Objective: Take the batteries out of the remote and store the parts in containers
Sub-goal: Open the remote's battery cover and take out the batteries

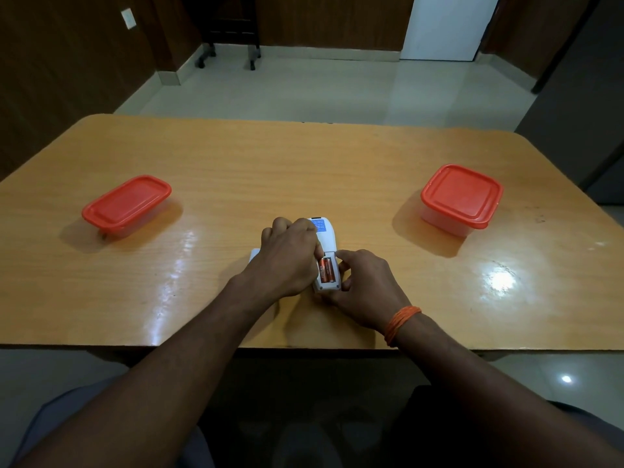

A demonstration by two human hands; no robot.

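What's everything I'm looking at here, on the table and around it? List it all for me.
table: one, orange-brown wood, across the middle of the view
left container: one, clear with a red lid on, left side of the table
right container: one, clear with a red lid on, right side of the table
remote: one, white, back up, near middle of the table, battery slot open
batteries: two, orange, side by side in the slot
small flat piece: one, white, on the table, mostly hidden by the left hand
door: one, white, far right of the room
wristband: one, orange, right wrist
left hand: grips the remote, thumb at the batteries
right hand: holds the remote's near end
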